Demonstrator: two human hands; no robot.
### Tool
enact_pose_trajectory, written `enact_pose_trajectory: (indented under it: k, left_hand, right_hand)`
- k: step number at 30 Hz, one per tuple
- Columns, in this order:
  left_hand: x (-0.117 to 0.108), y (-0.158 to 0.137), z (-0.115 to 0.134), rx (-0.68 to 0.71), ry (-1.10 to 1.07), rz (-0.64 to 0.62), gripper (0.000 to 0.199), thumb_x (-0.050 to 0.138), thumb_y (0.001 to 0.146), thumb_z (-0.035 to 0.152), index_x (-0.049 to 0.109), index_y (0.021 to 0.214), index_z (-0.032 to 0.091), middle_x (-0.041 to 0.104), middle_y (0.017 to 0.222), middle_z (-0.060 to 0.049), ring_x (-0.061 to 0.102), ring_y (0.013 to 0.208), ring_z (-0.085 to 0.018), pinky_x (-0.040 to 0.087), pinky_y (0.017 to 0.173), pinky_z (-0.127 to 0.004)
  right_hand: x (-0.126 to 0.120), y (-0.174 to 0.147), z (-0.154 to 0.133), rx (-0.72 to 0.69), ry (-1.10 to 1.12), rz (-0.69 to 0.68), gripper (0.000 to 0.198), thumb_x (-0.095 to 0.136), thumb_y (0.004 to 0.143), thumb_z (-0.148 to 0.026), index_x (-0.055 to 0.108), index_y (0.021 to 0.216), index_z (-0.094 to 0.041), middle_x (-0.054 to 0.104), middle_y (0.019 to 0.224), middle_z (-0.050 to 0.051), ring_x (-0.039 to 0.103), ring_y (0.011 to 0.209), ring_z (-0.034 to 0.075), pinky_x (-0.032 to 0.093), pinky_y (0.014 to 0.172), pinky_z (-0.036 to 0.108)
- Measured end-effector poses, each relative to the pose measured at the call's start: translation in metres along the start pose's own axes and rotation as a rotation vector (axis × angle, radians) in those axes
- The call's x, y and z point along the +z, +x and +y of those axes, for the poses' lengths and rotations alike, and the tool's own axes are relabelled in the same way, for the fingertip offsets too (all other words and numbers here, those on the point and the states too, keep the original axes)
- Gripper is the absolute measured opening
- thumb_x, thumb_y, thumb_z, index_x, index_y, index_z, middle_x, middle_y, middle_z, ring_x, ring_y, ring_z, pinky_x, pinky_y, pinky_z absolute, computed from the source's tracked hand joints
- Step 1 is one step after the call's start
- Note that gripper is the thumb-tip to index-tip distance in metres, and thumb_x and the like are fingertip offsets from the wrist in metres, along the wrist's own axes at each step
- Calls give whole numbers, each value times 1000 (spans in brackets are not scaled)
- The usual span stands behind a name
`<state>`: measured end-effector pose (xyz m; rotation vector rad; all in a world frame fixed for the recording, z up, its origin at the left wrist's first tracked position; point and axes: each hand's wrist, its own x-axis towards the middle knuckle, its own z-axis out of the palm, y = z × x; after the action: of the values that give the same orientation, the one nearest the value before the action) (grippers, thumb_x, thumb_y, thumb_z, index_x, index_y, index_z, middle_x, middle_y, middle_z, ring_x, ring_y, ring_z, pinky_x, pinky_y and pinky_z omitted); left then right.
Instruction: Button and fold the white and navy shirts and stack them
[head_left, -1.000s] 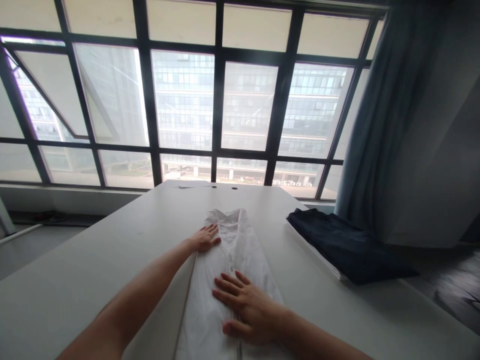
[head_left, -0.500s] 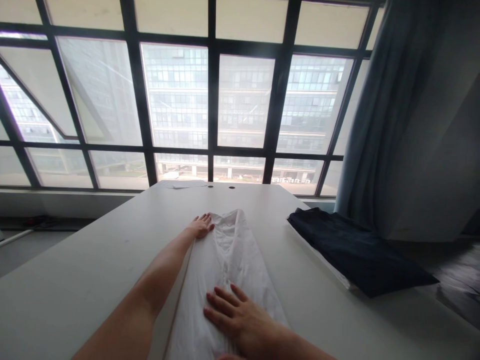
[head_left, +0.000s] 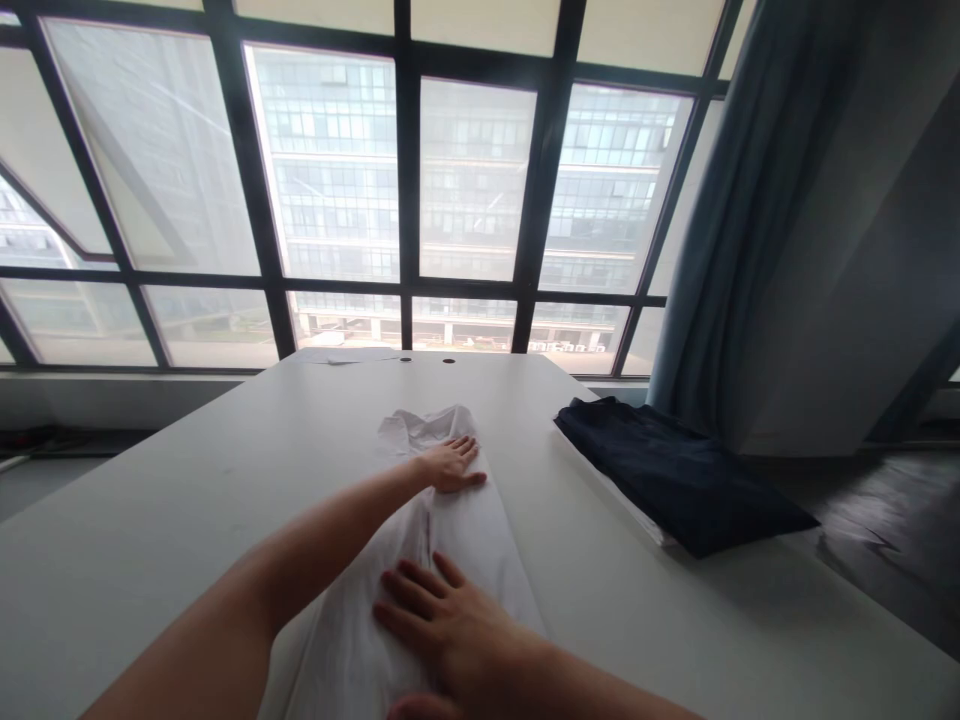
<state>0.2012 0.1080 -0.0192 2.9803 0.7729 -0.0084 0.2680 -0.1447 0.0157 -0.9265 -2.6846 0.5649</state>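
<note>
A white shirt (head_left: pixel 461 530) lies in a long narrow fold on the white table, its collar end pointing toward the window. My left hand (head_left: pixel 452 465) rests flat on the right side of the shirt just below the collar, fingers stretched out. Closer to me, my right hand (head_left: pixel 454 625) lies palm down across the middle of the shirt, fingers spread. Neither hand grips the cloth. My left forearm and right hand hide parts of the shirt, and its near end runs out of the picture.
To the right, a folded dark navy garment (head_left: pixel 675 475) lies on the table (head_left: pixel 630 620) over something white (head_left: pixel 619 490). White sheets (head_left: pixel 337 355) lie at the far edge near two dark round holes. Beyond stand a window and a blue-grey curtain (head_left: pixel 720 250).
My left hand has moved right, from the shirt's left edge near the collar to its right side. My right hand stays flat on the shirt. The view has shifted slightly.
</note>
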Motion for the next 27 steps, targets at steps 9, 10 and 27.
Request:
enact_pose_trajectory:
  k: [9, 10, 27]
  left_hand:
    - [-3, 79, -54, -179, -45, 3, 85, 23, 94, 67, 22, 154, 8, 13, 162, -16, 11, 150, -27, 13, 121, -42]
    - [-3, 84, -56, -185, -41, 9, 85, 23, 94, 67, 23, 154, 7, 14, 161, -17, 12, 150, -28, 12, 121, -44]
    - [12, -91, 16, 35, -82, 2, 62, 24, 101, 56, 27, 155, 26, 21, 161, -10, 14, 149, -31, 14, 117, -59]
  right_hand:
    - [40, 11, 43, -104, -354, 76, 49, 31, 104, -38, 30, 151, -22, 37, 156, 9, 25, 146, 27, 24, 117, 55]
    - [42, 12, 44, -110, -369, 80, 49, 31, 104, -37, 30, 151, -22, 38, 155, 9, 26, 146, 27, 26, 116, 55]
    - [-2, -1, 0, -20, -90, 41, 77, 50, 90, -64, 36, 151, -20, 35, 156, 15, 29, 144, 30, 10, 120, 49]
